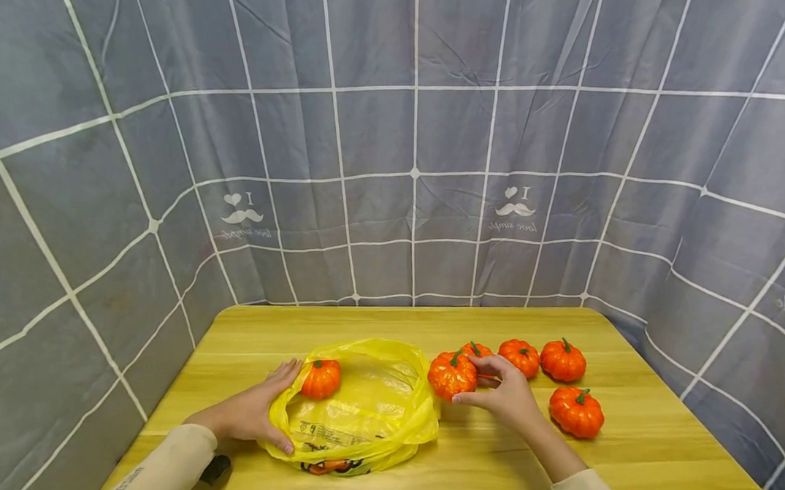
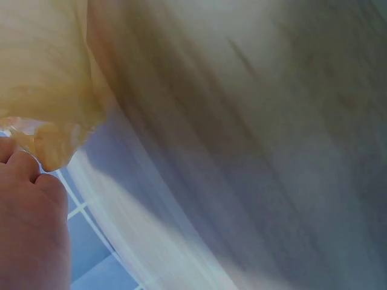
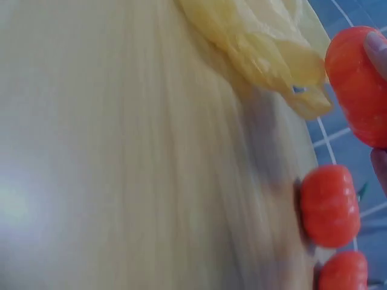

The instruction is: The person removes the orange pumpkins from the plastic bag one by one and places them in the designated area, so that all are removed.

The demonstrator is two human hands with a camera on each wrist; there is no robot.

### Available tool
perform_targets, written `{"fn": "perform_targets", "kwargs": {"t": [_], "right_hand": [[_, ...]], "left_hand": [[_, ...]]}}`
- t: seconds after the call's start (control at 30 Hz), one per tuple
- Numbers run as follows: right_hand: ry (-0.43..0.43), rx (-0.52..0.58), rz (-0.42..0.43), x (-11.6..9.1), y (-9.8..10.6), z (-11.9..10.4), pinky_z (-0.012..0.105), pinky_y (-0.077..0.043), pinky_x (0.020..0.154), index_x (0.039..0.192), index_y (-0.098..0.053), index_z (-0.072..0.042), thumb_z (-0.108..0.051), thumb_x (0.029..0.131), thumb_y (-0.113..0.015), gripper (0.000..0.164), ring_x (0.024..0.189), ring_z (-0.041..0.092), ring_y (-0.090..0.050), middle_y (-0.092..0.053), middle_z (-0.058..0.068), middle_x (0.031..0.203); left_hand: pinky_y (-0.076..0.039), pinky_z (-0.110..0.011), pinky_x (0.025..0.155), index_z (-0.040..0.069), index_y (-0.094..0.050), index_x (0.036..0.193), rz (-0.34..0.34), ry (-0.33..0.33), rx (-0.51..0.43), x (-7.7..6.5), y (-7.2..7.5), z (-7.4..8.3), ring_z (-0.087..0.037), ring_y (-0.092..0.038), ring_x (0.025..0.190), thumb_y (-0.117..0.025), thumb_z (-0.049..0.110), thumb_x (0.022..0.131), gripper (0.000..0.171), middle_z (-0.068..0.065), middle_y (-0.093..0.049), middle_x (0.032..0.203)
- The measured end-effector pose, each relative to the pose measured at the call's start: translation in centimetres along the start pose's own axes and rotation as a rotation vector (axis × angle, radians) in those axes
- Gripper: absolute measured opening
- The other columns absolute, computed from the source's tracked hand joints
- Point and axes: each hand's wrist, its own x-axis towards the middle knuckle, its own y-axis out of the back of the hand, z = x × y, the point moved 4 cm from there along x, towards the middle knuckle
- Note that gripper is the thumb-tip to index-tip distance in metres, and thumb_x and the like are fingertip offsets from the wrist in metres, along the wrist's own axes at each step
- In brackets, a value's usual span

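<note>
A yellow plastic bag [image 1: 390, 449] lies on the table with its mouth spread open, and one small orange pumpkin [image 1: 321, 379] shows inside at the left. My left hand [image 1: 257, 407] holds the bag's left rim, thumb toward the front; in the left wrist view part of that hand [image 2: 30, 223] is beside the bag [image 2: 48, 60]. At the bag's right rim, my right hand [image 1: 507, 396] grips another pumpkin [image 1: 451, 375] by its side, thumb below and fingers above. This held pumpkin [image 3: 357, 84] is lifted off the table in the right wrist view.
Several more pumpkins stand at the right of the wooden table [image 1: 488, 468]: one partly hidden behind the right hand [image 1: 476, 349], others behind it [image 1: 519, 356] and farther right [image 1: 563, 361], [image 1: 577, 412]. A grey checked curtain [image 1: 381, 201] surrounds the table.
</note>
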Motion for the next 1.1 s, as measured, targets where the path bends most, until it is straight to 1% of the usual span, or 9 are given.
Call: {"fn": "perform_targets", "kwargs": {"t": [0.1, 0.2, 0.43, 0.63, 0.77, 0.83, 0.9, 1.0, 1.1], "right_hand": [[-0.034, 0.023, 0.028, -0.7, 1.2, 0.9, 0.035, -0.055, 0.091, 0.123, -0.065, 0.003, -0.011, 0.066, -0.096, 0.066, 0.112, 0.034, -0.065, -0.062, 0.017, 0.127], [-0.059, 0.006, 0.086, -1.9, 2.6, 1.7, 0.035, -0.056, 0.088, 0.125, -0.065, 0.003, -0.012, 0.066, -0.096, 0.068, 0.111, 0.034, -0.065, -0.062, 0.018, 0.127], [-0.092, -0.136, 0.246, -4.1, 5.0, 3.3, 0.025, -0.057, 0.079, 0.124, -0.066, 0.006, -0.017, 0.065, -0.097, 0.070, 0.103, 0.027, -0.068, -0.065, 0.020, 0.121], [-0.144, -0.275, 0.274, -4.9, 6.3, 3.8, 0.024, -0.056, 0.081, 0.125, -0.065, 0.008, -0.023, 0.066, -0.097, 0.073, 0.111, 0.035, -0.064, -0.063, 0.023, 0.122], [-0.144, -0.371, 0.279, -5.3, 7.0, 3.9, 0.024, -0.056, 0.080, 0.124, -0.065, 0.009, -0.024, 0.066, -0.097, 0.073, 0.108, 0.034, -0.063, -0.064, 0.024, 0.119], [-0.124, -0.420, 0.283, -5.4, 7.2, 3.9, 0.027, -0.057, 0.078, 0.123, -0.066, 0.009, -0.026, 0.066, -0.097, 0.074, 0.105, 0.033, -0.064, -0.065, 0.024, 0.117], [-0.094, -0.462, 0.284, -5.4, 7.3, 3.8, 0.033, -0.058, 0.079, 0.122, -0.067, 0.010, -0.027, 0.065, -0.097, 0.074, 0.103, 0.034, -0.064, -0.066, 0.025, 0.115], [-0.069, -0.524, 0.276, -5.5, 7.2, 3.6, 0.045, -0.055, 0.085, 0.122, -0.066, 0.011, -0.029, 0.065, -0.097, 0.076, 0.103, 0.037, -0.064, -0.066, 0.027, 0.114], [-0.078, -0.570, 0.251, -5.5, 7.2, 3.5, 0.054, -0.050, 0.091, 0.123, -0.065, 0.012, -0.030, 0.066, -0.096, 0.077, 0.106, 0.042, -0.062, -0.065, 0.030, 0.116]], "left_hand": [[-0.008, -0.068, 0.112, -0.006, -0.009, 0.158, 0.006, 0.001, 0.000, 0.1, -0.1, 0.0, -0.052, 0.001, 0.147, -0.093, 0.045, 0.065, 0.136, -0.030, 0.001, 0.163], [-0.008, -0.066, 0.112, -0.006, -0.009, 0.158, 0.012, 0.002, 0.004, 0.2, -0.1, -0.1, -0.051, 0.001, 0.147, -0.094, 0.046, 0.064, 0.136, -0.030, 0.000, 0.162], [-0.008, -0.069, 0.111, -0.004, -0.008, 0.159, 0.004, 0.020, -0.001, -0.3, 0.0, -0.4, -0.051, 0.001, 0.147, -0.094, 0.045, 0.064, 0.137, -0.029, 0.001, 0.163], [-0.008, -0.070, 0.111, -0.002, -0.008, 0.160, 0.000, 0.026, -0.002, -0.2, 0.0, -0.5, -0.050, 0.002, 0.147, -0.093, 0.045, 0.065, 0.136, -0.028, 0.001, 0.163], [-0.007, -0.070, 0.111, -0.003, -0.009, 0.159, 0.004, 0.023, -0.003, -0.1, 0.0, -0.5, -0.051, 0.001, 0.147, -0.094, 0.045, 0.065, 0.136, -0.029, 0.000, 0.163], [-0.007, -0.069, 0.111, -0.004, -0.009, 0.159, 0.003, 0.018, -0.002, 0.0, 0.0, -0.5, -0.051, 0.001, 0.147, -0.094, 0.045, 0.065, 0.136, -0.029, 0.000, 0.163], [-0.008, -0.069, 0.111, -0.005, -0.009, 0.159, 0.001, 0.013, 0.000, 0.0, -0.1, -0.6, -0.051, 0.001, 0.147, -0.094, 0.045, 0.065, 0.136, -0.029, 0.000, 0.163], [-0.008, -0.069, 0.112, -0.005, -0.008, 0.159, -0.004, 0.007, 0.001, 0.1, -0.1, -0.6, -0.051, 0.001, 0.147, -0.094, 0.045, 0.065, 0.136, -0.029, 0.001, 0.163], [-0.008, -0.069, 0.112, -0.005, -0.008, 0.159, -0.003, 0.009, 0.002, 0.2, 0.0, -0.6, -0.051, 0.001, 0.147, -0.094, 0.044, 0.065, 0.136, -0.029, 0.001, 0.163]]}}
